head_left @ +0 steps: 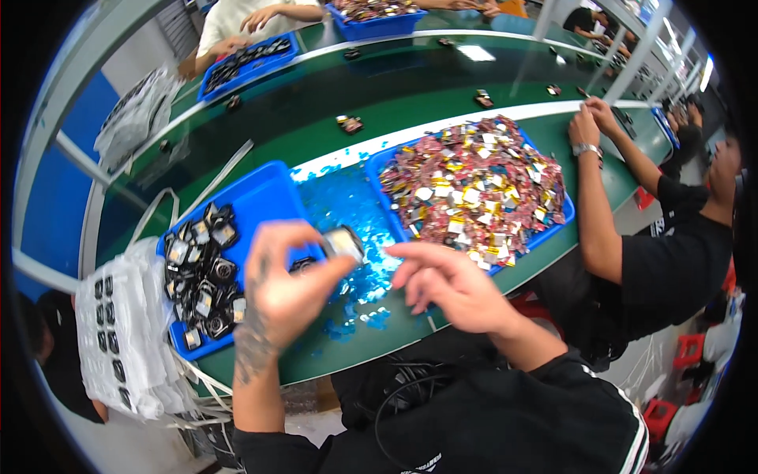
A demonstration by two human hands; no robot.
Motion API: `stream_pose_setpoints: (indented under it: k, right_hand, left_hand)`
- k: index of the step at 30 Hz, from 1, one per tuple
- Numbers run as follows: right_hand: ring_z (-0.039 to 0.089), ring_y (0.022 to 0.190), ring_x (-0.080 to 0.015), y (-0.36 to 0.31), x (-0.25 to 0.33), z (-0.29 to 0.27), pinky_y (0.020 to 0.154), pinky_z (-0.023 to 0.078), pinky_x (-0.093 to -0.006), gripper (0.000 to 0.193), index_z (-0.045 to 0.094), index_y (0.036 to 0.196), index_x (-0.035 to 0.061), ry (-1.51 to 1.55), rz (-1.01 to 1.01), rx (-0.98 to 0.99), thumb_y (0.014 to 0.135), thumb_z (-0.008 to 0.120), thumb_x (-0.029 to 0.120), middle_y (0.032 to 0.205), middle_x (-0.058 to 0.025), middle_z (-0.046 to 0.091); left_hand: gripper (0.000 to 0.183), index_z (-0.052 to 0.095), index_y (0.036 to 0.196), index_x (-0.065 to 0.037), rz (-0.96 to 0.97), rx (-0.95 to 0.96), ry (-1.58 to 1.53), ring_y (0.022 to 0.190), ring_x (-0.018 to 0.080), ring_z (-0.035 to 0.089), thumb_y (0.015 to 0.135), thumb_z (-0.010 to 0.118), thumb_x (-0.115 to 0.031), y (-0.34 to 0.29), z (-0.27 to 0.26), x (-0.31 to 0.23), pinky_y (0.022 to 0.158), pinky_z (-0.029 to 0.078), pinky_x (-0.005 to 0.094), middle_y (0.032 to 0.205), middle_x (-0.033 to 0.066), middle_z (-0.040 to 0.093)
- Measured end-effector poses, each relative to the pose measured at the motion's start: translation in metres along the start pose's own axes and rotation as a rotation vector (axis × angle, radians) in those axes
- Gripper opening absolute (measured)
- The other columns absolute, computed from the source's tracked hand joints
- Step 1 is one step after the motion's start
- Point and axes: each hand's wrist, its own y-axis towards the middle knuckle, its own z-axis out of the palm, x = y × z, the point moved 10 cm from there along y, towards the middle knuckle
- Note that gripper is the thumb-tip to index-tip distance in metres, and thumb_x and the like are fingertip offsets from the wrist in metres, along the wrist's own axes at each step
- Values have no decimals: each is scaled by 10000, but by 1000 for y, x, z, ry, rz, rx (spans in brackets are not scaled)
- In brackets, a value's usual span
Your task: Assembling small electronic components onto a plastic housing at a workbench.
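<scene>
My left hand (pixel 286 288), closed in a pinch, holds up a small black watch-like case (pixel 344 243) with a pale, shiny inside. Just to its right is my right hand (pixel 454 284), forefinger stretched toward the case and the other fingers half bent; nothing shows in it. Behind my left hand a blue tray (pixel 272 186) carries a heap of similar black cases (pixel 207 272). At the right, a second blue tray (pixel 382 183) is piled with small electronic parts (pixel 474 189) in red, yellow and silver. Between the trays lie many shiny blue film scraps (pixel 347 209).
A stack of white foam sheets (pixel 126 332) stands left of the table. Beyond a white rail runs a dark green conveyor (pixel 292 118) with scattered parts (pixel 349 124). A co-worker (pixel 663 253) sits close at right; another person's hands (pixel 264 17) work across, by a blue tray (pixel 249 65).
</scene>
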Motion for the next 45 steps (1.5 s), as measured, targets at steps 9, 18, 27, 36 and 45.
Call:
stream_pose_setpoints:
  k: [9, 18, 27, 36, 45]
  right_hand:
    - [617, 667, -70, -37, -18, -18, 604, 524, -236, 174, 637, 1023, -50, 32, -27, -178, 929, 618, 94, 810, -57, 685]
    - [646, 702, -122, -105, 28, -60, 639, 510, -243, 102, 687, 938, -13, -437, -313, -333, 871, 670, 63, 808, -94, 679]
    - [604, 886, -327, -41, 103, -148, 763, 484, -437, 179, 678, 910, 57, -1252, -544, -751, 817, 719, 204, 867, -128, 628]
    - [607, 786, -350, 0, 88, -154, 704, 481, -444, 54, 645, 806, 31, -1147, -618, -644, 802, 673, 77, 781, -153, 619]
    - [640, 688, -118, -11, 119, -147, 649, 510, -261, 60, 649, 859, -25, -677, -406, -471, 827, 674, 19, 747, -63, 665]
  left_hand:
    - [745, 273, 1476, -6, -790, -94, -1224, 1183, 234, 530, 839, 659, -13, -63, 79, -53, 962, 463, 333, 1378, 166, 457]
    - [202, 594, 1112, 10, -840, -154, -847, 847, 184, 660, 961, 463, 39, -28, 14, -123, 687, 582, 285, 984, 148, 665]
    - [288, 553, 1081, -106, -45, -9, -301, 562, 202, 604, 836, 635, -233, 50, -142, -288, 496, 468, 278, 871, 173, 693]
    - [747, 257, 1523, -234, 185, -632, 51, 630, 199, 436, 909, 542, -551, 61, -179, -316, 578, 370, 352, 900, 141, 621]
    - [288, 620, 1198, -13, -883, -31, -1005, 727, 89, 490, 980, 433, -39, 23, 46, -16, 612, 413, 220, 891, 14, 553]
